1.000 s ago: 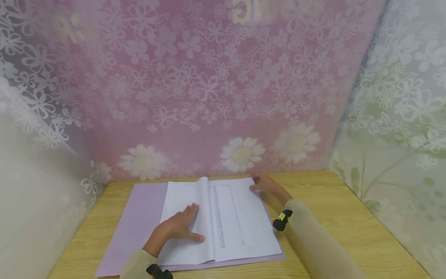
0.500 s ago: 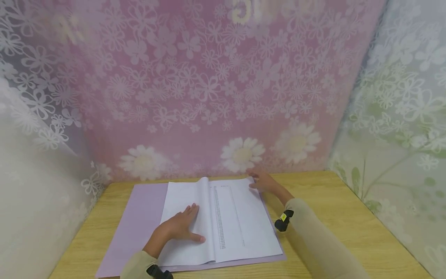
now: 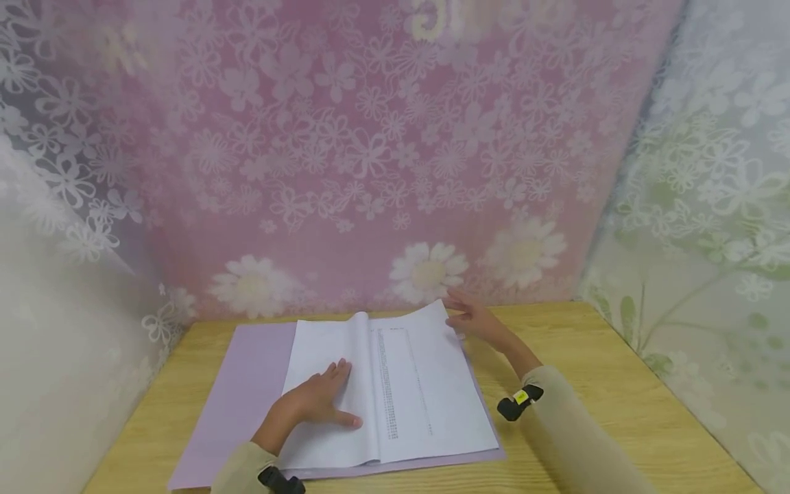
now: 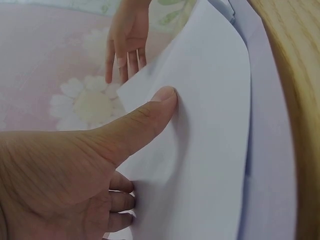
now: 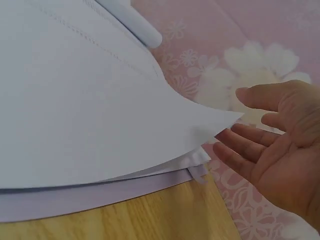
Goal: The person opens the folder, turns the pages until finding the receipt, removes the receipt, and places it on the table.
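A stack of white pages lies spread in a light purple folder on the table. My left hand rests spread on the left-hand page, its thumb pointing toward the curved fold in the middle. At the far right corner, my right hand is beside the raised corner of the printed right-hand page. In the right wrist view the lifted page corner stands over the fingers, whose tips are just under or at its edge. The thumb is apart from the paper.
The wood-grain table extends right of the folder. A pink flowered wall covering rises directly behind the table, with pale flowered side walls at right and left.
The right-hand page's far corner has risen from lying nearly flat. My right hand has shifted slightly right, with its thumb and fingers parted. The left hand stays where it was.
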The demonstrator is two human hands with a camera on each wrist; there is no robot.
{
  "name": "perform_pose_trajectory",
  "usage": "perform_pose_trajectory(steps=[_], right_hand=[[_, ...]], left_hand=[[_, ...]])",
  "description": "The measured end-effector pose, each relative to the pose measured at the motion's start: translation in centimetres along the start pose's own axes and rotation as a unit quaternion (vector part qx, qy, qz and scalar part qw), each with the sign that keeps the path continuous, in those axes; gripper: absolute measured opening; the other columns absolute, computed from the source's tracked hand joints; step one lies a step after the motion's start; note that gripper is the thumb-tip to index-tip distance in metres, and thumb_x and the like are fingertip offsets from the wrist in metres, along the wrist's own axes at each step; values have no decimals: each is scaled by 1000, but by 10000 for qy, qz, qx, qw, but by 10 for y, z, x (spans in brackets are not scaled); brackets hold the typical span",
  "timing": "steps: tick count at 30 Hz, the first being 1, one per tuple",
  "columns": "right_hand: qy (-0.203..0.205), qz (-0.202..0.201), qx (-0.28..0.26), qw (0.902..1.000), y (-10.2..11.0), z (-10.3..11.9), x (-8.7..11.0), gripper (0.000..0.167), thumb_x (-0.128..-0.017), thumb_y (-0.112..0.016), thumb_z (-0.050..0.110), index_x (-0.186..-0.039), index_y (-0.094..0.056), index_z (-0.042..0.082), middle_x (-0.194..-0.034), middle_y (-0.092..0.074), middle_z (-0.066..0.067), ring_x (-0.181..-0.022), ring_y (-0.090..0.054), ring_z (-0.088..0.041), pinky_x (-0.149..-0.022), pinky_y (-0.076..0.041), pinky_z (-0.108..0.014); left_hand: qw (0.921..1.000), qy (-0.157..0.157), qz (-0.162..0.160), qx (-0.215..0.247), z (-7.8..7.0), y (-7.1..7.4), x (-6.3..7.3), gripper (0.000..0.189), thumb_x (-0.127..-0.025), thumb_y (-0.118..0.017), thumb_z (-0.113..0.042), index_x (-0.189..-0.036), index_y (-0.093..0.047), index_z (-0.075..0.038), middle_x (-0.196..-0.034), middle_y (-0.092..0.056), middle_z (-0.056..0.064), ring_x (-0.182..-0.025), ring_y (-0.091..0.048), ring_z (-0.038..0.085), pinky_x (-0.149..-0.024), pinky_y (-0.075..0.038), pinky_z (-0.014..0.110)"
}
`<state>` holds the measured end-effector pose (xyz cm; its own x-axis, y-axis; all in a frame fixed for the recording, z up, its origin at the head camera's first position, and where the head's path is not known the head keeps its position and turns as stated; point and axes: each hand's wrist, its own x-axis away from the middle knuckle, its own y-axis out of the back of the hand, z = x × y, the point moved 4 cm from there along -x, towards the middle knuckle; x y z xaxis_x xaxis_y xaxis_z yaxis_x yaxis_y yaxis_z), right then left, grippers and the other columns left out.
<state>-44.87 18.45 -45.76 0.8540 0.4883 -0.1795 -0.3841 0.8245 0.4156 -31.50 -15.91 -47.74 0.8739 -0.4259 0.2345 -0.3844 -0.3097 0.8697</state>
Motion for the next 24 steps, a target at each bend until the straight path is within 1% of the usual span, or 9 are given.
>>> perform_pose_trajectory(steps=[1, 3, 7, 10, 12, 14, 17, 21, 24], right_hand=[[-45, 82, -93, 9999, 0, 0, 4, 75, -102, -61, 9, -163, -17, 2, -160, -33, -32, -140, -43, -53, -104, -53, -53], [-119, 267, -325, 9990, -1, 1, 12, 69, -106, -55, 11, -163, -17, 2, -159, -35, -32, -140, -44, -51, -105, -52, -53], [-313, 650, -526, 9960, -4, 0, 31, 55, -109, -47, 12, -161, -29, 5, -153, -45, -30, -131, -58, -43, -103, -55, -47], [-414, 872, -421, 9944, -7, 1, 43, 56, -107, -52, 12, -160, -34, 8, -153, -48, -26, -130, -60, -38, -98, -58, -39], [-421, 995, -349, 9935, -8, 2, 49, 60, -105, -57, 12, -159, -33, 5, -153, -47, -28, -133, -57, -41, -96, -59, -37], [-427, 1105, -187, 9928, -10, 6, 52, 66, -101, -64, 11, -159, -33, 6, -154, -44, -29, -135, -54, -44, -95, -59, -36], [-439, 1426, -164, 9887, -15, 11, 53, 78, -96, -71, 10, -162, -29, 11, -156, -40, -31, -134, -53, -46, -97, -58, -39], [-431, 1948, -142, 9798, -25, 18, 53, 97, -90, -78, 13, -165, -18, 24, -162, -32, -28, -139, -48, -48, -107, -52, -51], [-327, 2160, 17, 9758, -32, 20, 53, 107, -86, -82, 14, -166, -12, 29, -167, -21, -25, -146, -38, -50, -115, -40, -60]], left_hand=[[10000, 1, -5, -10, 0, 1, 0, 117, -81, -81, -57, -161, -20, 3, -168, -19, 23, -156, -20, 41, -124, -25, 58], [10000, -17, -17, -1, 0, 4, 0, 117, -81, -81, -56, -160, -20, 4, -168, -19, 24, -157, -20, 41, -125, -24, 58], [9999, 0, 3, 165, 1, 4, 1, 118, -80, -82, -55, -160, -20, 4, -169, -18, 23, -157, -19, 40, -125, -24, 58], [9998, 23, 32, 203, 0, 1, 2, 118, -79, -82, -56, -160, -20, 4, -169, -18, 23, -157, -19, 40, -125, -24, 58], [9998, 51, 27, 168, -1, -1, 1, 118, -79, -82, -56, -161, -20, 3, -169, -19, 22, -157, -20, 40, -125, -24, 58], [9999, 75, 25, 134, -2, 0, 1, 118, -79, -82, -56, -161, -20, 3, -169, -19, 22, -157, -20, 39, -125, -24, 58], [9998, 132, 42, 154, -2, 2, 1, 118, -79, -82, -56, -161, -20, 2, -169, -19, 21, -157, -20, 39, -124, -24, 59], [9997, 155, 73, 157, -2, 2, 1, 118, -79, -83, -55, -161, -20, 2, -169, -19, 22, -157, -20, 40, -124, -25, 59], [9998, 127, 51, 118, -2, 2, 0, 118, -79, -82, -56, -161, -20, 2, -169, -19, 22, -157, -20, 40, -124, -25, 59]])
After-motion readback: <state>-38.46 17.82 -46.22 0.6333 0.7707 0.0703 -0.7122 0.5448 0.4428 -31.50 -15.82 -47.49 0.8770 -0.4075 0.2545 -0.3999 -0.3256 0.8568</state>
